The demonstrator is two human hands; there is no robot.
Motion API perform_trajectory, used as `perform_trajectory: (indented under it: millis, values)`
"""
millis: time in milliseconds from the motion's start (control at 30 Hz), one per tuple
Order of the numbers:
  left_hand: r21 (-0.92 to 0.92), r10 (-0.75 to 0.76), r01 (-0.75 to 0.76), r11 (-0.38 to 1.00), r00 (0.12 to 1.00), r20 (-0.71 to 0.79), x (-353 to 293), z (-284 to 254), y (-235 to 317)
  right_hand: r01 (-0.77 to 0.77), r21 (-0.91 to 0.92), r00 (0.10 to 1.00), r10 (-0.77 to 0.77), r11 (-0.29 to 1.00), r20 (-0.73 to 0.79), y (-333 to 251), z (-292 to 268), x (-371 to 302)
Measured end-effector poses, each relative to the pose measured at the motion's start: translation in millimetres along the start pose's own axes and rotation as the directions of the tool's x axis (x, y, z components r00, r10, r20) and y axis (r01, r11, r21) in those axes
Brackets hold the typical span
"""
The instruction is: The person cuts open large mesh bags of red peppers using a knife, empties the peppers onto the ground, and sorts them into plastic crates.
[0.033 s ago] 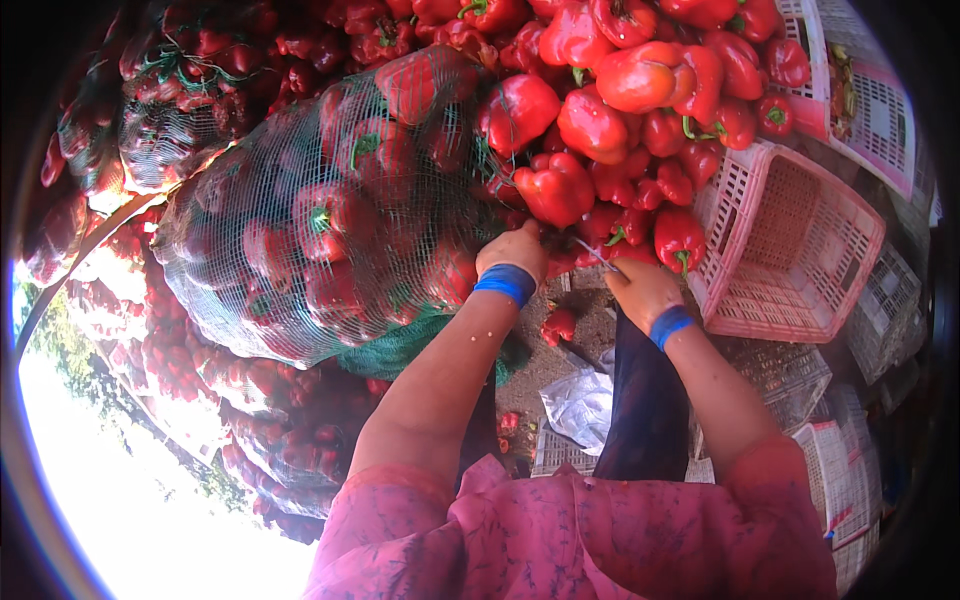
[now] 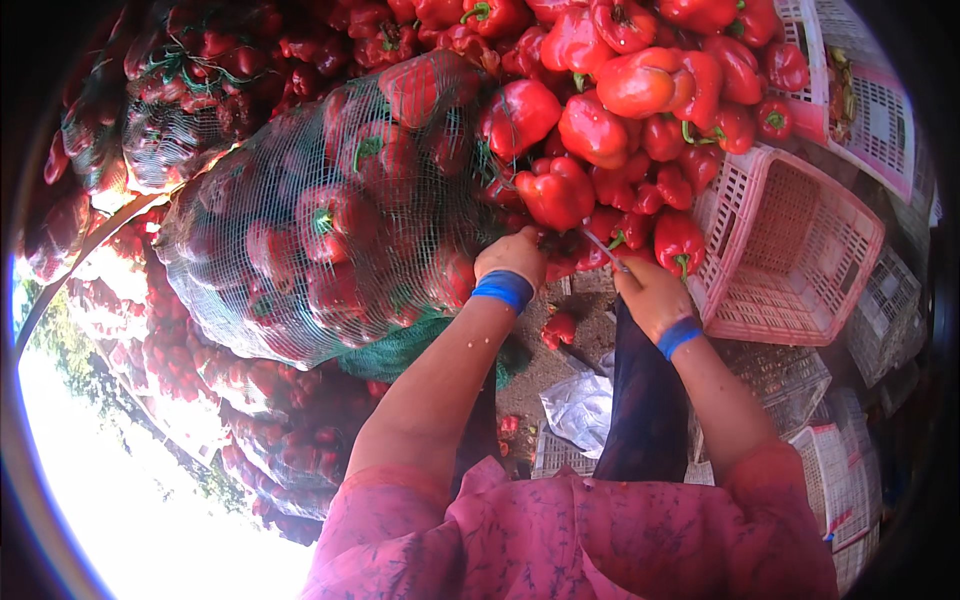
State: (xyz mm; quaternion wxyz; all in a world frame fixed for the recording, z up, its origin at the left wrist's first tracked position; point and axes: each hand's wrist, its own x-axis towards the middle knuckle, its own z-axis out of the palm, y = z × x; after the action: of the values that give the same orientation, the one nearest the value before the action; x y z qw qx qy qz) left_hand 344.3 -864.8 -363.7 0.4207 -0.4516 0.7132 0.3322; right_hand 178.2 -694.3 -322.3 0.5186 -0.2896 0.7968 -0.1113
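Note:
My right hand [image 2: 655, 297] is closed around a thin metal tool [image 2: 603, 244], whose tip points up toward the pile; its exact kind is hard to tell. To its left, my left hand [image 2: 512, 258] is curled at the lower right end of a green net bag [image 2: 330, 215] full of red bell peppers. Its fingertips are hidden, and what they grip is not clear. Just above both hands lie loose red bell peppers [image 2: 555, 193], one hanging beside the right hand [image 2: 680, 243]. Each wrist wears a blue band.
A pink plastic crate [image 2: 790, 250] lies tipped on the right, with more crates [image 2: 880, 120] behind and below it. Other filled net bags [image 2: 190, 130] are stacked at left. On the ground are a fallen red pepper [image 2: 558, 330] and a white plastic sheet [image 2: 580, 408].
My right hand has shifted slightly right and down, and the tool now points more steeply upward. My left hand has barely moved.

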Motion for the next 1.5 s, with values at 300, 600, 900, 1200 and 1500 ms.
perform_trajectory:
  millis: [300,600,900,1200,1500]
  values:
    - [-0.561,-0.164,0.034,0.827,0.969,-0.183,-111,3,-38,-0.167,0.811,0.978,0.199,0.561,0.063,-53,-45,-22]
    - [-0.890,-0.355,-0.054,0.452,0.905,-0.234,-129,31,-41,0.067,0.596,0.986,0.040,0.800,-0.165,-137,-5,79]
    - [-0.885,-0.313,-0.021,0.466,0.931,-0.187,-122,32,-47,-0.077,0.099,0.992,0.066,0.992,0.107,-180,43,219]
    - [-0.815,-0.318,0.038,0.578,0.930,-0.182,-110,53,-65,0.450,-0.303,0.717,-0.138,0.840,0.683,-147,83,182]
    - [-0.845,-0.274,0.081,0.528,0.959,-0.079,-94,44,-65,0.020,0.001,0.992,-0.020,1.000,0.128,-140,41,53]
